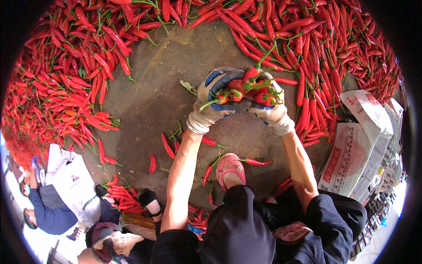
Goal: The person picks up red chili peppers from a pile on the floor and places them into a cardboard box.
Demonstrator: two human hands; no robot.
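A bunch of red chili peppers (242,86) is clasped between my two gloved hands above the floor, green stems pointing towards me and to the right. My left hand (214,89), in a white and blue work glove, wraps the bunch's left side. Around its right side curls my right hand (272,105), gloved alike. One pepper stands out above the others, its long stem angled up. The pepper bodies are largely hidden by the gloves. Below my wrists, a few loose chili peppers (168,145) lie on the grey floor (148,99) around my pink shoe (230,168).
Large chili heaps border the floor at left (75,66) and right (316,59). Printed newspaper sheets (349,155) lie at right. Other people sit at lower left, near a white bag (74,184) and a small chili pile (123,196). A wilted leaf (188,86) lies beside my left glove.
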